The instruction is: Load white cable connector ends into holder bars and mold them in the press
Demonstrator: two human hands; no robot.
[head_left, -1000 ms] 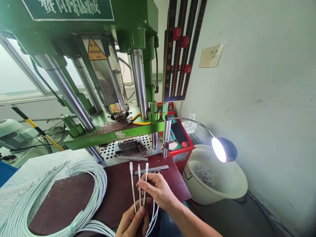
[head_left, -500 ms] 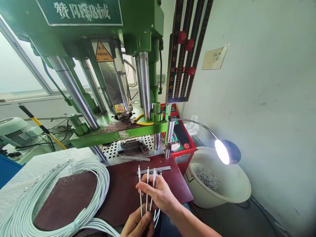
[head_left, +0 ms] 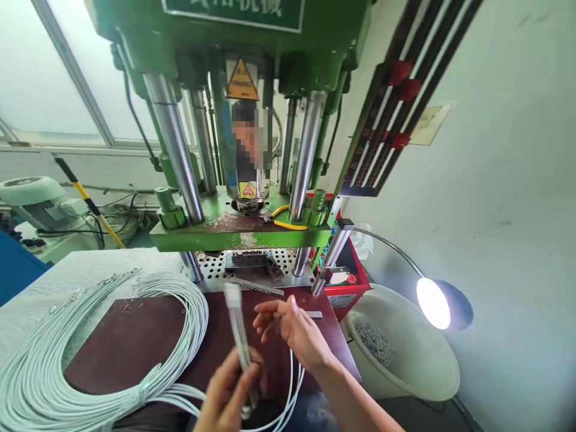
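My left hand (head_left: 231, 387) is closed around a few white cables (head_left: 239, 327). Their plug ends point up, bunched together and blurred by motion. Just to the right is my right hand (head_left: 299, 336), its fingers apart and holding nothing. It hovers over the dark red board (head_left: 216, 336). Behind the hands a metal strip (head_left: 263, 288) lies across the board. A second metal strip (head_left: 316, 314) is mostly hidden by my right hand. White cable lengths hang below, by my right forearm.
A big coil of white cables (head_left: 189, 336) lies on the left. Ahead stands a green press (head_left: 243, 240) with yellow-handled pliers (head_left: 288, 226) on its plate and a metal mould (head_left: 249, 261) beneath. A lit lamp (head_left: 432, 303) and a white tub (head_left: 418, 372) with scraps are at right.
My right hand has let go of the cables and opened. My left hand has moved left, and the fanned cables are now bunched together. The view has turned left.
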